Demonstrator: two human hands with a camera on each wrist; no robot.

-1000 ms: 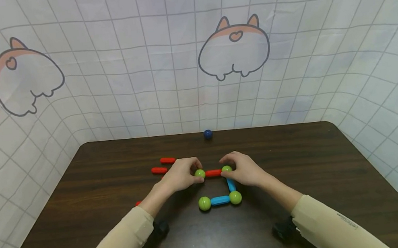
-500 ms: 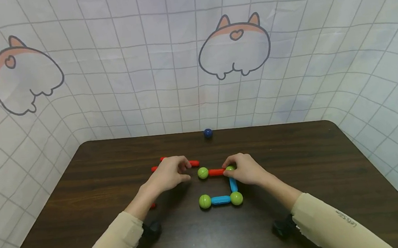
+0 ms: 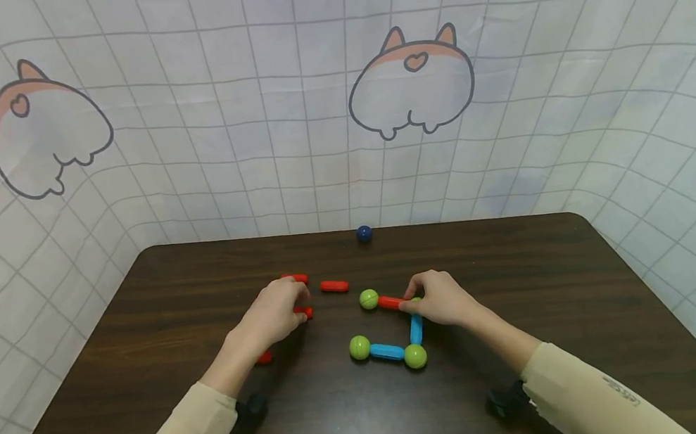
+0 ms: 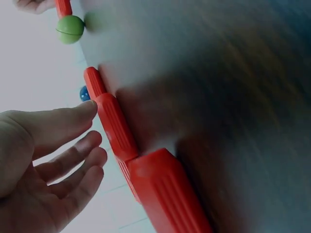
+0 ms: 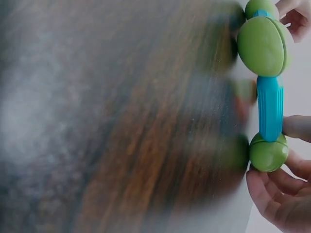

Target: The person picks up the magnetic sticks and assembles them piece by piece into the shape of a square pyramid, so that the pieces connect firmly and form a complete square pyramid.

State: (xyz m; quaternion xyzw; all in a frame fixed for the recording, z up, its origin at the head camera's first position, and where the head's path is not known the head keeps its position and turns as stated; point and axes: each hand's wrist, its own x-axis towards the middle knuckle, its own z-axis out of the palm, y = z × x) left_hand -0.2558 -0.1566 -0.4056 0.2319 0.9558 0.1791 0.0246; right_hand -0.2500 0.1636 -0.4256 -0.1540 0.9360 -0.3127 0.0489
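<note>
My right hand (image 3: 442, 299) pinches a green ball (image 5: 268, 154) at the far right corner of a joined piece. From that ball a red rod (image 3: 390, 303) runs left to another green ball (image 3: 369, 299). A blue rod (image 5: 270, 107) runs from it toward the near green ball (image 3: 416, 356). Another blue rod (image 3: 387, 351) ends at a green ball (image 3: 359, 347). My left hand (image 3: 277, 312) hovers among loose red rods, thumb and fingers apart. Its thumb tip is close to a red rod (image 4: 116, 126); whether they touch I cannot tell.
Loose red rods (image 3: 334, 286) lie on the dark wooden table (image 3: 369, 420), one (image 3: 264, 358) partly behind the left wrist. A blue ball (image 3: 364, 234) sits at the far edge. A white patterned cloth (image 3: 216, 117) hangs behind the table.
My left hand has left the far left green ball and moved left to the loose red rods. The joined piece has turned slightly and shifted right with my right hand.
</note>
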